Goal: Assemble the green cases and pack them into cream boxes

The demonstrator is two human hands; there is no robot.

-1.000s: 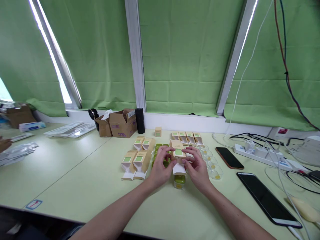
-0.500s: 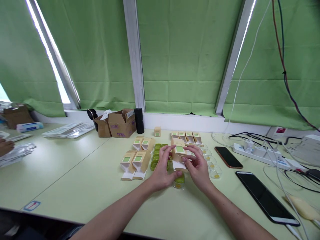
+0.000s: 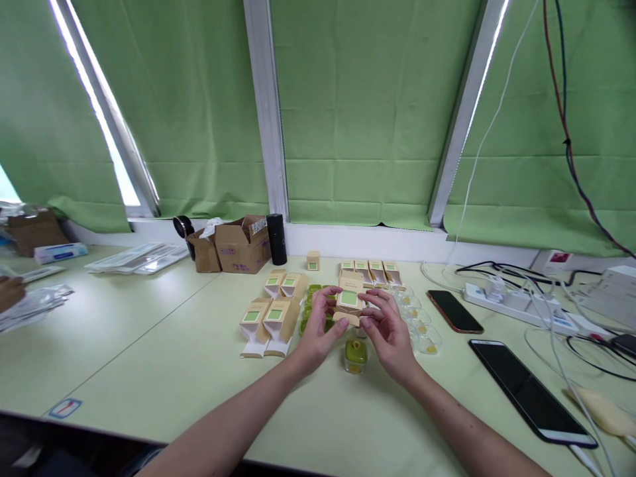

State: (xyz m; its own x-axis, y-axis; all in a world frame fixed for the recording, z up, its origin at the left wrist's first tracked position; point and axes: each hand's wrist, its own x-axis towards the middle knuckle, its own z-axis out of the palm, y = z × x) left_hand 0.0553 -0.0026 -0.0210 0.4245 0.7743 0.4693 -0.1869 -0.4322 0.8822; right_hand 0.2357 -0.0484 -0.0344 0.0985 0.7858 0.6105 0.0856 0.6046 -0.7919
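Observation:
Between my hands is a small tan cardboard box [image 3: 350, 298] with a green label, its end flap partly folded toward me. My left hand [image 3: 318, 331] grips its left side, fingers behind and thumb at the flap. My right hand [image 3: 390, 334] pinches the right side and the flap. Just below, on the table, stands a small clear jar with a green lid [image 3: 356, 355]. Several green lids [image 3: 314, 291] lie in rows behind my left hand, partly hidden. Clear cups with yellow spots [image 3: 427, 341] line up right of my right hand.
Several open tan boxes [image 3: 281, 315] lie to the left, and more boxes [image 3: 375, 271] stand at the back. One closed box [image 3: 313, 260] is near the wall. Two phones [image 3: 529, 391], a power strip [image 3: 517, 308] and cables are at right. A co-worker's hand [image 3: 10, 291] shows far left.
The box's flap has been folded up from hanging down toward me. My left thumb has moved up from near the jar to the flap, leaving the jar in fuller view.

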